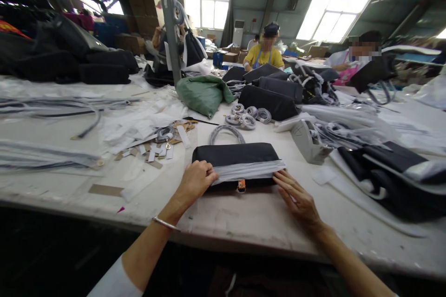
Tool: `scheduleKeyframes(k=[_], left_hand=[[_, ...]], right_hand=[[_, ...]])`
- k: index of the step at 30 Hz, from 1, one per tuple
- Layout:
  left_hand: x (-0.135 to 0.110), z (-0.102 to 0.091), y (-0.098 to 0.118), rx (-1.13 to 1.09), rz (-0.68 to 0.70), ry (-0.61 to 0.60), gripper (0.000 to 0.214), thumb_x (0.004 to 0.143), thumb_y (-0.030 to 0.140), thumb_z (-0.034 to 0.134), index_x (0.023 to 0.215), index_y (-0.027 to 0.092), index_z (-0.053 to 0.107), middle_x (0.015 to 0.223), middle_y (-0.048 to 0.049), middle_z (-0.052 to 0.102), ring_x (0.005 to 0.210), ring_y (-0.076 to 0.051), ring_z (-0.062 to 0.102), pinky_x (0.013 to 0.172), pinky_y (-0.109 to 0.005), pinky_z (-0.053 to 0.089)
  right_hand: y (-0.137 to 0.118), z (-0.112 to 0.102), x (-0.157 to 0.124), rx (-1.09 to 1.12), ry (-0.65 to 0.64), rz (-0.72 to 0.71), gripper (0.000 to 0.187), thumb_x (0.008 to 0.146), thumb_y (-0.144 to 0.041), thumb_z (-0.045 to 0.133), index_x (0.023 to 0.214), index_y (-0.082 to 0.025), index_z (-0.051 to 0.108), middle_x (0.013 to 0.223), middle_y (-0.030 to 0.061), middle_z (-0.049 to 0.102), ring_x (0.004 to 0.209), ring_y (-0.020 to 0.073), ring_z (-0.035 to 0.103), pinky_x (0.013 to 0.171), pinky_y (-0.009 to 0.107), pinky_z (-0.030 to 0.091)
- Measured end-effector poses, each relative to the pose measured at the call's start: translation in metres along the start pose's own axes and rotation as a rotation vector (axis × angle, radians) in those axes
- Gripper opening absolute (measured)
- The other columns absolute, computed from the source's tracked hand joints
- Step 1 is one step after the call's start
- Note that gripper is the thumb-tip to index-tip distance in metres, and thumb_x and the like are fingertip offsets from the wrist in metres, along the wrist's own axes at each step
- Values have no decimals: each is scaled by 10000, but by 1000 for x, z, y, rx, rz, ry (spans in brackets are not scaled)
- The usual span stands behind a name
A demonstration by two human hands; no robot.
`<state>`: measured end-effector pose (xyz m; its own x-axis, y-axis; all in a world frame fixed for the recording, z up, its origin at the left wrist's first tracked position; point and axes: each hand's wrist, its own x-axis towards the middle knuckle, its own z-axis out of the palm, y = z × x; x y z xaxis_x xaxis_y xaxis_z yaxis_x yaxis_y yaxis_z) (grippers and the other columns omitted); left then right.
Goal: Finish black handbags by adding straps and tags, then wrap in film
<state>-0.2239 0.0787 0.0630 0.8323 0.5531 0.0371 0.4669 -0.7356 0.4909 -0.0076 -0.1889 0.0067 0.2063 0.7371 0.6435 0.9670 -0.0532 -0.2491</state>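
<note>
A black handbag (237,151) lies on the table in front of me, its wrapped round handle (227,133) pointing away. Across its near side runs a whitish, translucent wrapping strip (249,170). Below the strip, at the bag's near edge, shows a small orange-and-black piece (241,185). At the strip's left end, my left hand (198,178) is closed, thumb and fingers pinching the wrap. My right hand (298,197) rests its outstretched fingers against the bag's right end, beside the strip's other end; its palm side is hidden.
Left of the bag lie paper scraps and tags (156,151). Beyond it are coiled wrapped straps (245,118), a green bag (204,93) and black bags (268,95). A grey tape dispenser (308,144) and black bag pieces (393,176) are at right. Co-workers sit across the table.
</note>
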Motion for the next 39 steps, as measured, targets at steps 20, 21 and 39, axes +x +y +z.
scheduleKeyframes(k=[20, 21, 39], left_hand=[[15, -3, -7, -16, 2, -60, 197, 850, 255, 516, 670, 187, 562, 696, -11, 598, 668, -161, 548, 629, -273, 349], [15, -1, -7, -9, 6, -41, 188, 844, 244, 525, 666, 188, 551, 691, -7, 586, 666, -160, 546, 630, -272, 357], [-64, 77, 23, 473, 261, 520, 432, 960, 243, 446, 1368, 106, 485, 1394, -107, 562, 1311, -233, 473, 1099, -424, 353]], right_hand=[[-73, 64, 78, -152, -458, -308, 688, 915, -456, 570, 1503, -225, 298, 1537, 54, 372, 1455, 305, 220, 1186, 580, 188], [-73, 64, 78, -151, -459, -306, 692, 919, -456, 562, 1509, -224, 283, 1539, 54, 368, 1455, 302, 221, 1188, 573, 183], [-68, 68, 70, -54, -439, -301, 649, 930, -443, 542, 1495, -212, 319, 1533, 63, 380, 1458, 293, 212, 1180, 583, 191]])
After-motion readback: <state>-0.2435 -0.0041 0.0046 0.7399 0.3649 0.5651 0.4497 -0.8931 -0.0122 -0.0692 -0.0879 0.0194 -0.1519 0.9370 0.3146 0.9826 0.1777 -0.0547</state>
